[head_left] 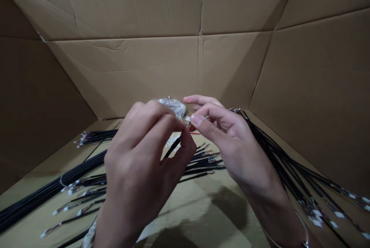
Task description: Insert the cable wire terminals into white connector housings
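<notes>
Above the tabletop [199,201], toward its far edge, the black cable [172,147] is clamped by the left hand [144,155] and the white connector [187,118] seemingly pinched by the right hand [229,134], coloured wires [189,124] apparently being worked there, with steady alignment called for next.

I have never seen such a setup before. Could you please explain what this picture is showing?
There is no machine here: these are a person's bare left hand and right hand, seen from a camera worn on the head, looking forward and down. The left hand pinches a black cable. The right hand is at a small white connector beside thin coloured wires; its grip is hard to see. More black cables and a clear plastic bag lie on the surface, with cardboard walls on three sides.
</notes>
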Demonstrator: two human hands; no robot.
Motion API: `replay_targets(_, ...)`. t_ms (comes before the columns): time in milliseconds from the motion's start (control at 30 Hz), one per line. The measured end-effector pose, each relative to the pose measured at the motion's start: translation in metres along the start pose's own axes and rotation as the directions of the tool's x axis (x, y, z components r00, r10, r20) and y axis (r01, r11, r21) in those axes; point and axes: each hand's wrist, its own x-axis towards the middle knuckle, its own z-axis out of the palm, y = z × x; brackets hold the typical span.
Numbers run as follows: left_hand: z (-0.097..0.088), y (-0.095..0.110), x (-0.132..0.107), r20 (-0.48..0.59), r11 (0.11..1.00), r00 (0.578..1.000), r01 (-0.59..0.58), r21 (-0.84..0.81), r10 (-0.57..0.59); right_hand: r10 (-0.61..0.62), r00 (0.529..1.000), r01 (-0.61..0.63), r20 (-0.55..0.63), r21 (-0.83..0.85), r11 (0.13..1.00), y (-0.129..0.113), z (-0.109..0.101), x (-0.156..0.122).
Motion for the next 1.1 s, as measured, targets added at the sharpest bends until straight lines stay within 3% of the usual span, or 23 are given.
replay_targets(133,-0.003,0.005,0.001,0.025,0.998,0.998,0.065,-0.013,-0.064,0.021,1.0,-0.022,0.006,0.076,0.997,0.001,0.0,0.0)
replay_targets(233,-0.005,0.007,0.001,-0.049,0.99,0.993,0.099,-0.096,-0.104,0.0,1.0,-0.001,0.013,0.081,0.997,0.0,0.0,-0.001)
replay_targets(467,-0.007,0.008,0.005,-0.122,0.98,0.983,0.121,-0.156,-0.14,-0.125,0.989,0.135,0.073,-0.151,0.979,-0.005,-0.004,-0.001)
replay_targets(567,-0.011,0.009,0.004,-0.09,0.978,0.985,0.128,-0.162,-0.144,-0.156,0.982,0.175,0.11,-0.182,0.968,-0.005,-0.006,0.0)
replay_targets(767,-0.02,0.007,0.003,0.122,0.986,0.983,0.146,-0.084,-0.135,-0.147,0.972,0.176,0.182,-0.155,0.972,-0.004,-0.011,0.002)
replay_targets(967,-0.013,0.006,0.004,0.111,0.984,0.979,0.177,-0.024,-0.174,-0.07,0.987,0.087,0.146,-0.11,0.99,-0.005,-0.011,0.003)
replay_targets(1100,-0.012,0.006,0.002,0.107,0.991,0.986,0.131,-0.022,-0.128,-0.007,0.99,0.006,0.141,0.002,1.0,-0.002,-0.012,0.004)
